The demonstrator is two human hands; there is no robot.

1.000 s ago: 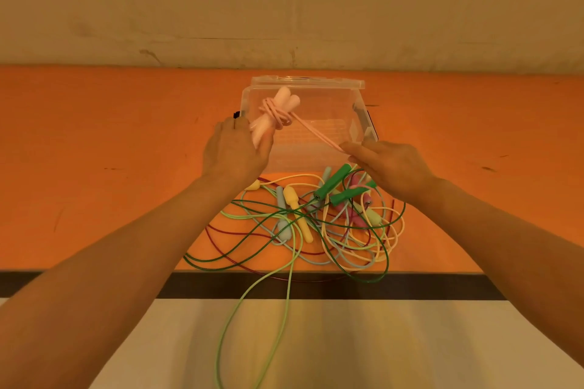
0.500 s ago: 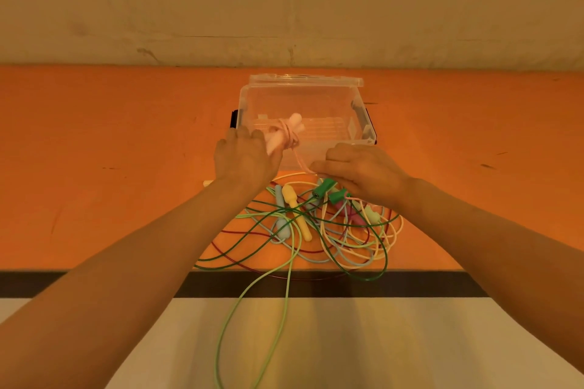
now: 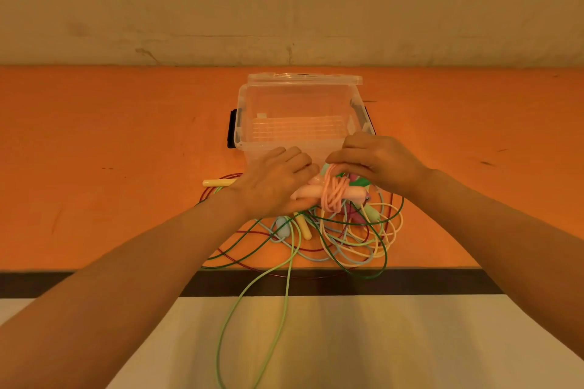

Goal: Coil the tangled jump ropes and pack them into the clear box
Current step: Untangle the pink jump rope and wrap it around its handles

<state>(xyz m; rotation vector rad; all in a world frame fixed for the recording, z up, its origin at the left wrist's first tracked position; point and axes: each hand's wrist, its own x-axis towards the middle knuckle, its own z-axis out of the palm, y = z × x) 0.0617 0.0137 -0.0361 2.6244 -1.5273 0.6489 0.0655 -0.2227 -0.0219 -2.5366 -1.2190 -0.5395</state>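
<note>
My left hand grips the pink handles of the pink jump rope, held level just in front of the clear box. Pink cord is wound around the handles. My right hand pinches a loop of that cord above the handles. The box stands open on the orange table, its lid tilted back, with nothing inside. Under my hands lies the tangled pile of ropes: dark green, light green, dark red, pale blue and cream cords with coloured handles.
A yellow handle lies left of the pile. A light green cord hangs over the table's dark front edge towards the pale floor. A wall stands behind the table.
Both hands have drawn the pink rope bundle from over the box down and towards me, to just above the pile. My right hand moved in close to the handles.
</note>
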